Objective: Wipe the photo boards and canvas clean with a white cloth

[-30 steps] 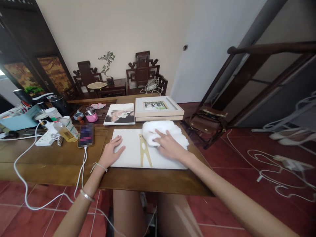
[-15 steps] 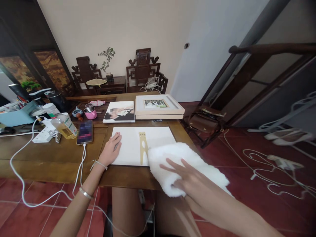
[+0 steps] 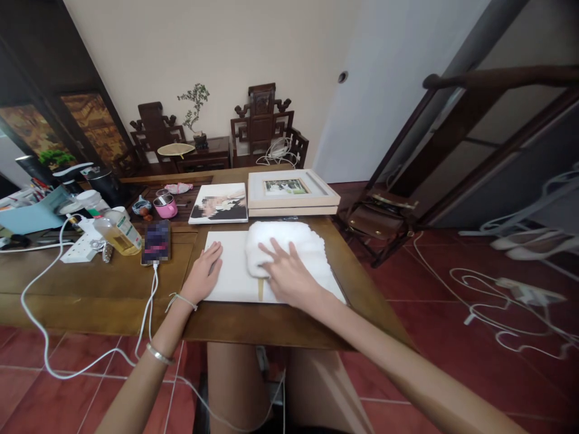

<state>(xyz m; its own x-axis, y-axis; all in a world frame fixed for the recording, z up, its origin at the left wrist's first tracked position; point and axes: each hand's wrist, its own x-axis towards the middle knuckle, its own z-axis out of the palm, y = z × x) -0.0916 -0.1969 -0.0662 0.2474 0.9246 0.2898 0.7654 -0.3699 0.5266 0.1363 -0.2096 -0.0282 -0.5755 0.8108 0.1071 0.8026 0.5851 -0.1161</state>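
Here, the white fluffy cloth [image 3: 312, 244] lies bunched over the right and middle part of a white panel [image 3: 233, 259], and below its near edge a narrow yellowish strip [image 3: 260, 290] shows on the panel's face. My right hand [image 3: 289, 274] rests on top of the cloth with its fingers spread apart; my thumb is mostly out of sight, so I can't fairly tell whether it pinches the fabric or simply lies against it. My left hand [image 3: 207, 274] is laid flat on the panel's left edge, fingers stretched out and clamped on nothing. The panel lies flat on the brown worktop [image 3: 253, 322], close to the edge nearest me. Just beyond it are a white-edged picture print [image 3: 220, 212] on the left and, beside that, two stacked pale wooden frames [image 3: 289, 211], the upper one holding a photo. Left of my left hand sits a phone [image 3: 156, 244] with a white cable plugged in, then a bottle of yellowish liquid [image 3: 120, 232] and a white power strip [image 3: 81, 249]. A pink cup [image 3: 166, 206] stands behind the phone. Farther off, a carved dark chair [image 3: 262, 120] and a small potted tree [image 3: 194, 108] stand by the wall.
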